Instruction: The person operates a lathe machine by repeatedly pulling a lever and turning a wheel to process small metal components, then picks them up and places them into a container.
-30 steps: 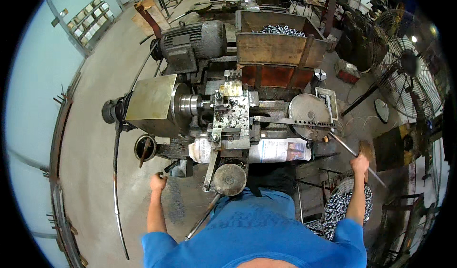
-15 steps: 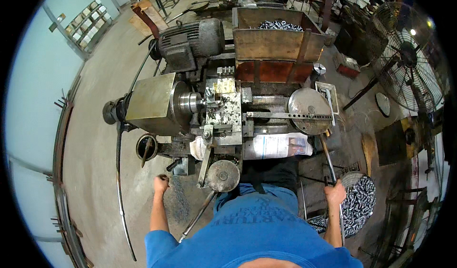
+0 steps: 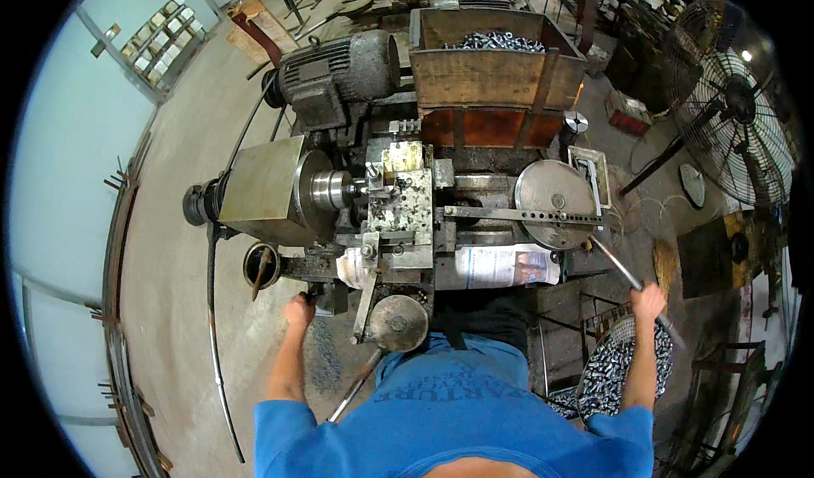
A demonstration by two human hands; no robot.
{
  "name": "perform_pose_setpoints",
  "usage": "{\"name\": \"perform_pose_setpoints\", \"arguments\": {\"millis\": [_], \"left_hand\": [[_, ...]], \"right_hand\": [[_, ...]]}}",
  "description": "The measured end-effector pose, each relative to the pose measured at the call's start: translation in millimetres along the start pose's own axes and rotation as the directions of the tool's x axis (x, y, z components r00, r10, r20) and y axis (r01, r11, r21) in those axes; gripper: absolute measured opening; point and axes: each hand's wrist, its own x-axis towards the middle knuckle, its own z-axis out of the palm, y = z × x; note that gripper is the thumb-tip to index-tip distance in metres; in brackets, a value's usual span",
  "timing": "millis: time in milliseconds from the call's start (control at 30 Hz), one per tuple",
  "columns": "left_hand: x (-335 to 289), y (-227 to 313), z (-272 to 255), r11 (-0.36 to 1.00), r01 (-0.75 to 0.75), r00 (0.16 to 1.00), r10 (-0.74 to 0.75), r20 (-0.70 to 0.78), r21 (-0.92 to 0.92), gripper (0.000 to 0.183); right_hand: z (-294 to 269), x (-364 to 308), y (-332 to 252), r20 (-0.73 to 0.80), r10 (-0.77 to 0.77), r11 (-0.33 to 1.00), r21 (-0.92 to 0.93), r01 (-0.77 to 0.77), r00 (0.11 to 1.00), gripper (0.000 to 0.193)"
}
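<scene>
My right hand [image 3: 649, 301] is closed round a long metal lever [image 3: 616, 263], which slants out from the round plate [image 3: 555, 200] at the right of a lathe-like machine. A bar with a row of holes [image 3: 517, 214] links that plate to the tool slide [image 3: 402, 202]. At the machine's front left my left hand [image 3: 298, 310] is closed, its fingers up against a short black handle [image 3: 313, 295]; what they hold is hidden. The metal chuck [image 3: 332, 190] faces the slide. Below it, a second lever [image 3: 356, 384] runs from a smaller round plate [image 3: 398, 324] toward my body.
A wooden box [image 3: 487, 79] holding small metal parts stands behind the machine, beside a motor [image 3: 339, 69]. More parts fill a basket [image 3: 623, 368] under my right arm. A large fan [image 3: 739, 100] stands at the right. A pot with a brush [image 3: 260, 265] hangs near the left hand.
My right hand has moved right and away from my body, swinging the lever outward. My left hand has moved forward and slightly right, up to the black handle.
</scene>
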Motion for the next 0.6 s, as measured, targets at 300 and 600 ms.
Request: {"name": "perform_pose_setpoints", "arguments": {"millis": [300, 600], "left_hand": [[1, -11, 25, 1.000, 0.030, 0.990, -0.029, 0.139, -0.005, 0.036], [-6, -31, 30, 0.848, 0.199, 0.937, -0.018, 0.350, -0.491, 0.035]], "right_hand": [[15, 95, -30, 0.000, 0.062, 0.992, -0.114, -0.061, 0.998, 0.046], [-72, 25, -157, -0.288, -0.292, 0.747, 0.526, 0.406, 0.912, 0.061]]}}
